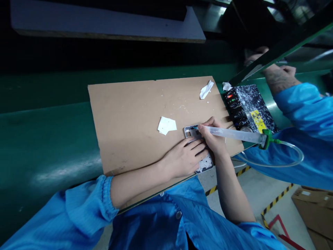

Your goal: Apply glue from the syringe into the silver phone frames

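Observation:
My right hand (212, 135) is closed around a long translucent glue-dispensing syringe (234, 134), held low and slanted. Its tip end is at the upper part of a silver phone frame (204, 166) lying on the cardboard. A green cap (265, 139) with a clear hose (299, 160) is fitted to the syringe's back end. Across the middle of the frame lies my left hand (183, 158), its fingers stretched out and a little apart, covering much of the frame. The exact spot under the syringe tip is hidden by my right fingers.
A brown cardboard sheet (130, 121) covers part of the green bench (52, 139). White paper pieces (167, 125) and a crumpled tissue (206, 89) lie on it. At right stand a black dispenser controller box (252, 104) and a co-worker's blue sleeve (304, 107). A shelf (104, 26) overhangs the back.

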Tool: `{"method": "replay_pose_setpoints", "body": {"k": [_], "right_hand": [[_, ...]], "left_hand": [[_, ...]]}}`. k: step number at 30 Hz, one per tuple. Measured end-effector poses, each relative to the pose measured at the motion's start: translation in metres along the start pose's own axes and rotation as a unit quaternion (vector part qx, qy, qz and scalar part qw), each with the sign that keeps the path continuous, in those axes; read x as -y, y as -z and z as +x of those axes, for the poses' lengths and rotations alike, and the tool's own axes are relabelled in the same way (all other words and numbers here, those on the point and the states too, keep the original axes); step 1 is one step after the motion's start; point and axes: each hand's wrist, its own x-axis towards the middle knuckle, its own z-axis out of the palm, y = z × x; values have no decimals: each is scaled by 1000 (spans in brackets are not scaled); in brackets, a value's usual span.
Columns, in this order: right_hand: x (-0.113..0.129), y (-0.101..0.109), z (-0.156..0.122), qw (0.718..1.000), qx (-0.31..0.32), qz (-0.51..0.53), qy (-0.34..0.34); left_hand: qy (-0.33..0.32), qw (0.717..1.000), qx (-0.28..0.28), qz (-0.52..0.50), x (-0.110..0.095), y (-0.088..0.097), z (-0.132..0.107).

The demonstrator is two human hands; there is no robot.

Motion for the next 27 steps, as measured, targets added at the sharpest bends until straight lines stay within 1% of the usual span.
{"method": "replay_pose_setpoints", "body": {"k": [5,14,27], "right_hand": [[1,0,0,1000,3,-10,1],[3,0,0,1000,-3,5,12],[3,2,1,1000,-5,-15,12]], "left_hand": [[2,1000,9,3,0,1,0],[4,1000,-8,-13,0,-1,0],[7,1000,-6,-9,-1,0,0]]}}
